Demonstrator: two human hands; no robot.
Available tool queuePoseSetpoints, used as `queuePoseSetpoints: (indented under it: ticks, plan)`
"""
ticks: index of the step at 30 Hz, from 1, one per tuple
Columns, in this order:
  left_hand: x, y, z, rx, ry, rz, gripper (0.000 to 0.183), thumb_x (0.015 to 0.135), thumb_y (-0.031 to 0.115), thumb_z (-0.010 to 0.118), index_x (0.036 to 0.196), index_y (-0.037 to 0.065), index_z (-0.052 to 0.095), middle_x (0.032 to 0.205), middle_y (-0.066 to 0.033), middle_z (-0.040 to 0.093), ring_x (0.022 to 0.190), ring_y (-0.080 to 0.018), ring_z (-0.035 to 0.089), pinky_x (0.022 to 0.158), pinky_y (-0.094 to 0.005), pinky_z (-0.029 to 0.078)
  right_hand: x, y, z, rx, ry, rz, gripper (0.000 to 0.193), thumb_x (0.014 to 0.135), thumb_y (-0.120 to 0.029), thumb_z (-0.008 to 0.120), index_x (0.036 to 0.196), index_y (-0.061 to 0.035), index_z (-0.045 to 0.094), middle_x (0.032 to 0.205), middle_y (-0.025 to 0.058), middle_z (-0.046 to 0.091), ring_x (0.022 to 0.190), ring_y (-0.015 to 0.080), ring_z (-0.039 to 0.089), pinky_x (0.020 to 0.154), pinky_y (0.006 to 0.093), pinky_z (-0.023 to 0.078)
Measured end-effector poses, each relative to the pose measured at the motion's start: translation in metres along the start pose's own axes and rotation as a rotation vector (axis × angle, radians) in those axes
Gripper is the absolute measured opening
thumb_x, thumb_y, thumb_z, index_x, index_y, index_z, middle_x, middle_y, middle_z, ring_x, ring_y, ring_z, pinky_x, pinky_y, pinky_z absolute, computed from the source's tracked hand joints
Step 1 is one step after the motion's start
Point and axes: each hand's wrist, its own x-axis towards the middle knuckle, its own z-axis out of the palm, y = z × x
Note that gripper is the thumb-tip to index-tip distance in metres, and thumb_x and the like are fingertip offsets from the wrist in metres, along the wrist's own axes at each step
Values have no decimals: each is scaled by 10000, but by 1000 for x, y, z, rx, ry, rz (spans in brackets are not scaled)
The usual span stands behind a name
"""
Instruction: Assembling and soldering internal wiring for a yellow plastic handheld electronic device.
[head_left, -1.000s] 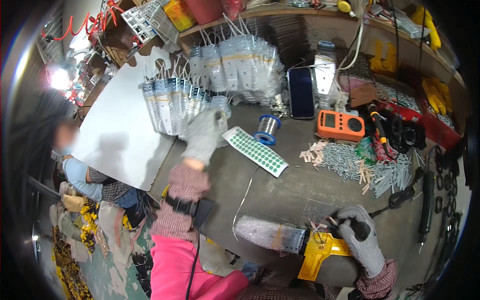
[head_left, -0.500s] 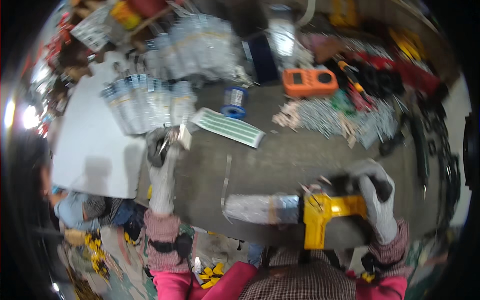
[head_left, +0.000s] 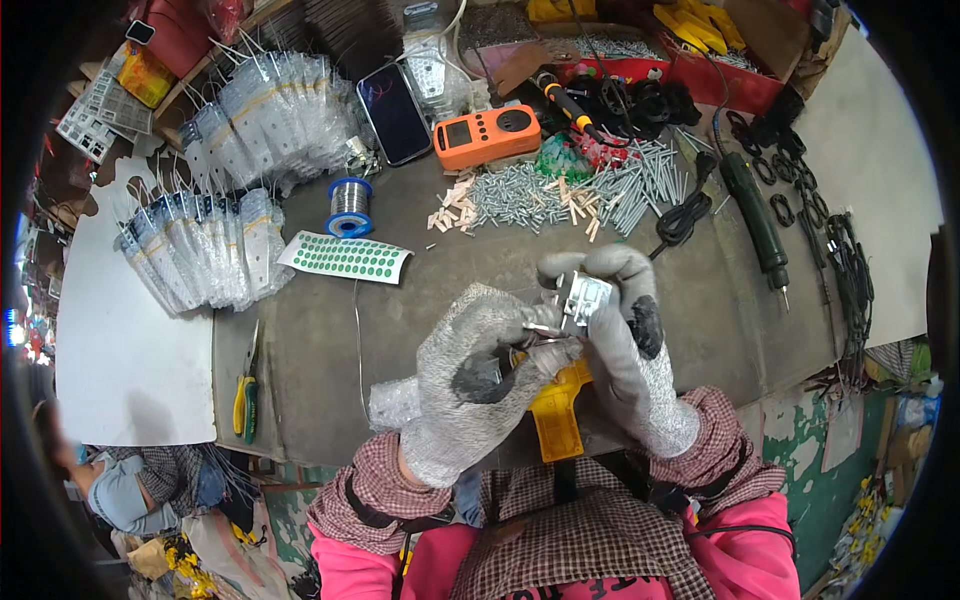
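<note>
Both my hands wear grey knitted gloves with dark patches and meet above the near middle of the bench. My right hand grips a small silvery metal part, box-like with a bracket face, between thumb and fingers. My left hand is closed just beside it, fingertips pinched on something thin that I cannot make out. Below the hands lies a yellow plastic housing, partly covered by them. A bubble-wrapped piece sticks out behind my left wrist.
Green-handled pliers lie at left, near bundled bubble-wrapped parts. Farther back are a solder spool, a green-dotted sticker sheet, a phone, an orange meter and loose screws. An electric screwdriver lies right.
My left hand has come from the far left to the middle, beside my right. My right hand has left the yellow housing's side and risen to the metal part. The view has shifted.
</note>
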Motion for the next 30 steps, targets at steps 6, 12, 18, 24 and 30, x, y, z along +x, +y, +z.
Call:
queuePoseSetpoints:
  ticks: [6, 12, 18, 24, 30]
  plan:
    - [-17, 6, -36, -315, -436, -486, 248, 956, 282, 666, 1075, 67, 627, 1141, -148, 611, 1055, -253, 617, 905, -371, 514, 18, -65, -22, -1188, -687, -209, 351, 739, -203, 828, 1034, -108, 663, 999, 84, 608, 929, 288, 616, 789, 393, 499]
    - [-52, 28, -74, -594, -422, -688, 362, 989, 353, 597, 1146, 27, 589, 1157, -220, 605, 1059, -283, 632, 932, -393, 514, -6, -117, -48, -1414, -737, -302, 210, 725, -217, 817, 851, -116, 682, 830, 34, 652, 749, 249, 624, 710, 368, 486]
    - [-41, 35, -65, -596, -784, -997, 388, 1034, 299, 514, 1304, 21, 540, 1118, -161, 656, 990, -231, 662, 879, -357, 537, -44, -71, -51, -421, -632, 819, 256, 893, -91, 713, 1134, -34, 646, 1011, 28, 666, 916, 146, 633, 801, 288, 513]
    - [-41, 21, -62, -305, -965, -1062, 463, 933, 339, 693, 1312, 85, 616, 1185, -145, 659, 1075, -241, 611, 895, -385, 491, -83, -87, -57, -762, -205, 773, 243, 969, -116, 607, 1188, -41, 681, 941, 91, 734, 815, 149, 695, 781, 296, 561]
    - [-31, -21, -35, 466, -515, 18, 723, 732, 444, 837, 1253, -5, 614, 1121, -158, 679, 1032, -377, 640, 932, -500, 466, -118, -50, -58, -692, 370, 531, 330, 1013, -30, 459, 1315, 14, 585, 608, -31, 436, 481, 43, 406, 502, 224, 400]
